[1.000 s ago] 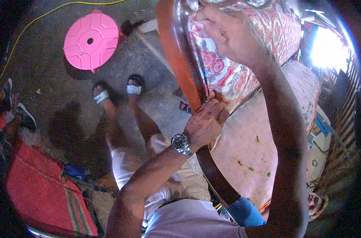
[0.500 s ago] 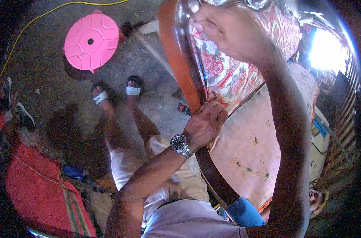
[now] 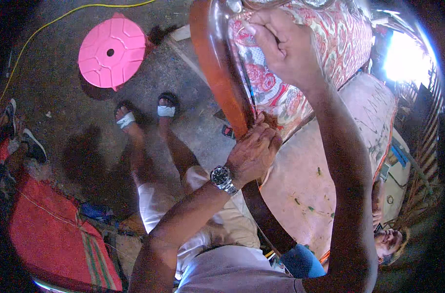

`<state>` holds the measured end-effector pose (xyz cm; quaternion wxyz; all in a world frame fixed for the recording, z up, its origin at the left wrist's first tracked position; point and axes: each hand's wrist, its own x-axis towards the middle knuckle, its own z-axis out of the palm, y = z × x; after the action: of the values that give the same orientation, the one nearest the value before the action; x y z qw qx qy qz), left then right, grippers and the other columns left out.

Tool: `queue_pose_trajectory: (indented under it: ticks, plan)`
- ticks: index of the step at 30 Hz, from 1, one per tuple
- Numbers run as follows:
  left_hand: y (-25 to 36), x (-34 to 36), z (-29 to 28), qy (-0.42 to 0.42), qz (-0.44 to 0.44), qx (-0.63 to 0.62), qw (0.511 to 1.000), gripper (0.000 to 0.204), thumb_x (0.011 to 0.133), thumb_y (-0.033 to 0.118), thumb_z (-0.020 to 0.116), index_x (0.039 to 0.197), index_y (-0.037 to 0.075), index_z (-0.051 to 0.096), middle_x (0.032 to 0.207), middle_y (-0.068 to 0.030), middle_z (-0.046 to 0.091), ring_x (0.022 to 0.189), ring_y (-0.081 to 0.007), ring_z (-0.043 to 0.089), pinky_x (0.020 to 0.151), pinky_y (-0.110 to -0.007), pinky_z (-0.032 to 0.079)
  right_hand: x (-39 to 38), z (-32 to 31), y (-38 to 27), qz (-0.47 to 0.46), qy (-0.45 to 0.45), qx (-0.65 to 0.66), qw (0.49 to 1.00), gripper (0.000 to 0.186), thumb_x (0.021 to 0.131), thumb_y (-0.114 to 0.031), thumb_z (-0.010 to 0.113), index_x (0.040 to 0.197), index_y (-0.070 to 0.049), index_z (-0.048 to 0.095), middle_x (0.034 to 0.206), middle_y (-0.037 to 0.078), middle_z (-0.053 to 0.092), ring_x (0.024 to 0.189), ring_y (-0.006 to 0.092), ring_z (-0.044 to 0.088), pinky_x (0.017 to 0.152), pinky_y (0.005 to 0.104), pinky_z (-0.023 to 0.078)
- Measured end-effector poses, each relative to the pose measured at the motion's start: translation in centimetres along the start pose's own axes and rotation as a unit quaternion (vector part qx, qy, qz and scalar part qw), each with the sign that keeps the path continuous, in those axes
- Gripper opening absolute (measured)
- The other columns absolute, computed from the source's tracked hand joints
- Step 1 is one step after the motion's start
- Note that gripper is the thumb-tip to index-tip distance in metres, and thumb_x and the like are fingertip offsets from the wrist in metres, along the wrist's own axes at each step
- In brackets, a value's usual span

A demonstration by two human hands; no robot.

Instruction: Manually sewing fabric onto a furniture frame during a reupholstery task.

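A floral red-and-white fabric [image 3: 300, 97] under shiny clear plastic covers a piece of furniture, edged by a curved brown wooden frame [image 3: 212, 63]. My left hand [image 3: 254, 149], wearing a metal watch, is closed at the lower end of the seam between wood and fabric, its fingertips pinching the fabric's edge. Farther up the same seam, my right hand [image 3: 286, 49] hovers over the fabric with fingers curled and thumb pointing toward the wood. Whatever it pinches, if anything, is too small to make out. A thin dark-blue line [image 3: 249, 88] runs along the seam between the hands.
A pale pink panel [image 3: 300, 180] with scattered marks adjoins the fabric on the near side. On the floor at far left stands a pink stool [image 3: 112, 51], beside a yellow cable [image 3: 42, 29]. Red sacking [image 3: 51, 234] lies at lower left. Another person [image 3: 388, 244] shows at lower right.
My right hand has shifted slightly right and down, away from the wooden frame. My left hand keeps its hold at the seam. The other person at lower right shows more.
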<state>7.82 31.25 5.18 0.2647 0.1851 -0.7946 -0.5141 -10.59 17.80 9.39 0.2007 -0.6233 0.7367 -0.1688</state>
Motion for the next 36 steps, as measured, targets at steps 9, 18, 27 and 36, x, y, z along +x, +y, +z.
queue_pose_trajectory:
  ticks: [9,18,27,36]
  plan:
    - [-0.1,0.0,0.0,-0.011,0.015,0.024,1.000,0.023,0.087,0.016,0.052,0.102,0.001,0.059,0.107,-0.0150,0.060,0.121,-0.0325,0.056,0.127,-0.050,0.025,0.0,0.4,-0.3,-0.005,-0.009,-0.012,1.000,0.009,0.097,-0.006,0.068,0.106,-0.004,0.066,0.066,0.001,0.059,0.060,0.0016,0.050,0.052,0.0223,0.041]
    - [-0.3,-0.2,-0.3,-0.033,0.049,0.037,0.998,0.025,0.086,0.019,0.052,0.102,0.001,0.058,0.099,-0.0131,0.058,0.120,-0.0322,0.056,0.128,-0.050,0.024,0.4,0.5,0.1,-0.006,0.000,0.017,1.000,0.010,0.097,-0.009,0.071,0.105,-0.004,0.068,0.070,-0.001,0.059,0.058,0.0018,0.047,0.050,0.0225,0.037]
    - [-0.3,-0.5,0.1,-0.087,0.025,0.023,0.996,0.025,0.086,0.020,0.053,0.102,0.001,0.058,0.099,-0.0127,0.058,0.119,-0.0318,0.056,0.128,-0.050,0.024,0.5,0.2,-1.9,0.050,-0.027,0.036,0.998,0.008,0.096,0.000,0.061,0.089,-0.002,0.057,0.060,0.006,0.045,0.054,0.0145,0.052,0.051,0.0336,0.046]
    - [-0.1,-0.7,1.4,-0.033,-0.041,-0.091,0.994,0.027,0.085,0.019,0.053,0.105,0.002,0.058,0.102,-0.0119,0.058,0.120,-0.0306,0.055,0.127,-0.049,0.026,1.6,-1.0,-0.8,0.015,-0.113,0.058,0.992,0.005,0.097,-0.001,0.061,0.101,0.000,0.063,0.066,0.006,0.048,0.056,0.0107,0.049,0.053,0.0296,0.043]
